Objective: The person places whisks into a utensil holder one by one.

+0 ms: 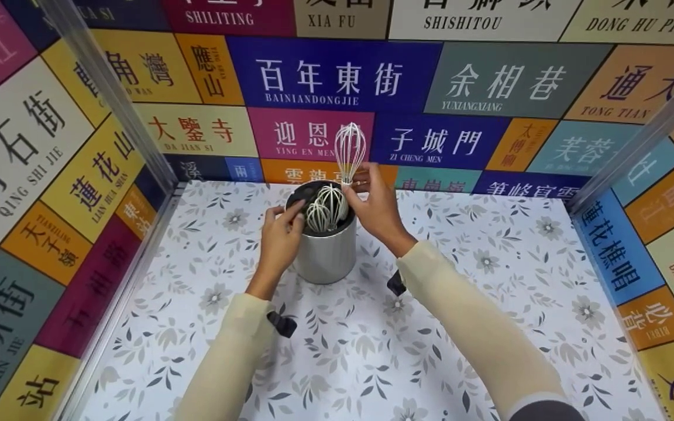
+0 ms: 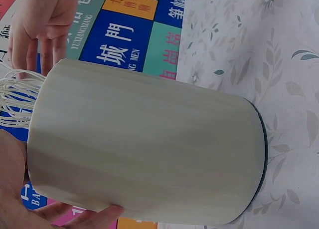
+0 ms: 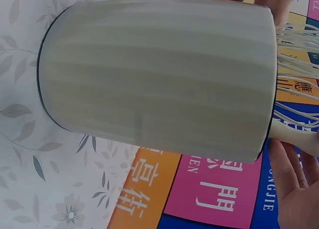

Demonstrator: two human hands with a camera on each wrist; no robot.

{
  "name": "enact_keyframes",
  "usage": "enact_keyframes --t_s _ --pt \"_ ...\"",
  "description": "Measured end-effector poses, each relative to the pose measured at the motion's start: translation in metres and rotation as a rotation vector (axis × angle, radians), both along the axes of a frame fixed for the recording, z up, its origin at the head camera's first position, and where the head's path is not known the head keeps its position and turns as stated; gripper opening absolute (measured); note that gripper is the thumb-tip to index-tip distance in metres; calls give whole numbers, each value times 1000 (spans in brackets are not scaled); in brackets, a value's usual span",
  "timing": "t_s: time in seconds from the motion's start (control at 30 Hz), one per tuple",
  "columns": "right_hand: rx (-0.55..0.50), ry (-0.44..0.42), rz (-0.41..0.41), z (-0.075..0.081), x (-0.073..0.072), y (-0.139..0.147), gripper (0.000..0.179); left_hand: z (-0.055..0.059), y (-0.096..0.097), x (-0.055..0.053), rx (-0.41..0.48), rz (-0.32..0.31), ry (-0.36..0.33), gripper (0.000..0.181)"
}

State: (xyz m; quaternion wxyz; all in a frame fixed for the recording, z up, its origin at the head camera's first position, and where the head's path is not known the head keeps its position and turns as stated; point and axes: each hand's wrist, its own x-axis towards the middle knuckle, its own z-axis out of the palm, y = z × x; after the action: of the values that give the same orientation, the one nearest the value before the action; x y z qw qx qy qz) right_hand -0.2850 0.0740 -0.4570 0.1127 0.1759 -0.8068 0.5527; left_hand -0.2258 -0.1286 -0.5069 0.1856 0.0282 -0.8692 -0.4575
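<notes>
A light grey cylindrical utensil holder [image 1: 326, 260] with a dark inside stands upright on the table. Over its left rim my left hand [image 1: 281, 234] grips it, fingertips along the outer wall in the left wrist view. Beside the right rim, my right hand [image 1: 378, 204] pinches a whisk [image 1: 351, 146] near the base of its white wires. That whisk points up above the holder, its pale handle [image 3: 294, 136] reaching down at the rim in the right wrist view. Inside the holder, a smaller whisk [image 1: 316, 216] and another whisk [image 1: 331, 199] show their wire heads; their lower parts are hidden.
A white tablecloth [image 1: 477, 327] with grey flowers and leaves covers the table. Behind it stands a wall of coloured panels [image 1: 337, 76] with Chinese lettering, and similar side panels [image 1: 15, 199] flank the table. A clear corner post [image 1: 117, 93] rises at the left.
</notes>
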Motion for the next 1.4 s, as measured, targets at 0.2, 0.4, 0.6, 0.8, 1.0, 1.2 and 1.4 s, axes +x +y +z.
enact_keyframes --t_s 0.2,0.4,0.6,0.8,1.0,1.2,1.4 --pt "-15 -3 -8 -4 -1 -1 38 1 0 0 -19 4 -7 35" --pt "-26 3 -9 -6 -1 0 37 0 1 1 -25 13 -19 34" --pt "-34 -8 -20 -6 -1 3 36 1 4 0 -40 19 -29 34" --pt "-15 -25 -53 -5 -1 8 40 1 7 -2 -47 19 -25 35" --pt "-16 -35 -57 -5 0 15 39 0 11 -4 -47 13 -30 35" --pt "-52 -24 -52 -2 2 21 35 0 14 -6 -28 9 -24 35" --pt "-110 -2 -67 3 6 35 34 1 13 -5 14 -5 -68 39"
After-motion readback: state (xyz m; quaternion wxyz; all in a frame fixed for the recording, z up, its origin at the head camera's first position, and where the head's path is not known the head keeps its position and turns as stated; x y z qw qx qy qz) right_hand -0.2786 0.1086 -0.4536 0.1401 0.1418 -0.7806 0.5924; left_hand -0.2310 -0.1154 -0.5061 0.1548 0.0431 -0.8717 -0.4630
